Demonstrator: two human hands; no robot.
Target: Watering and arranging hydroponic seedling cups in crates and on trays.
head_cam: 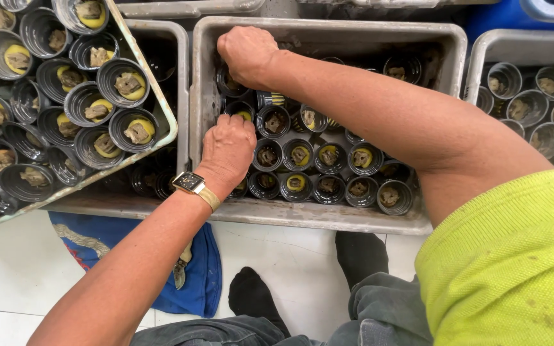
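Observation:
A grey plastic tub (328, 218) in front of me holds rows of small black pots (328, 156), each with a brownish lump inside and some with a yellow piece. My left hand (227, 152), with a gold square watch (190, 183) on the wrist, is curled knuckles-up over a pot at the tub's left side. My right hand (247, 54) reaches across from the right in a yellow-green sleeve (508, 256). It is curled down on a pot (231, 83) in the far left corner. The fingertips of both hands are hidden.
A tilted tray (161, 138) of the same filled pots rests over another grey tub at the left. A third tub (482, 57) of pots stands at the right. A blue cloth (200, 275) lies on the white tiled floor beside my black-socked feet (251, 298).

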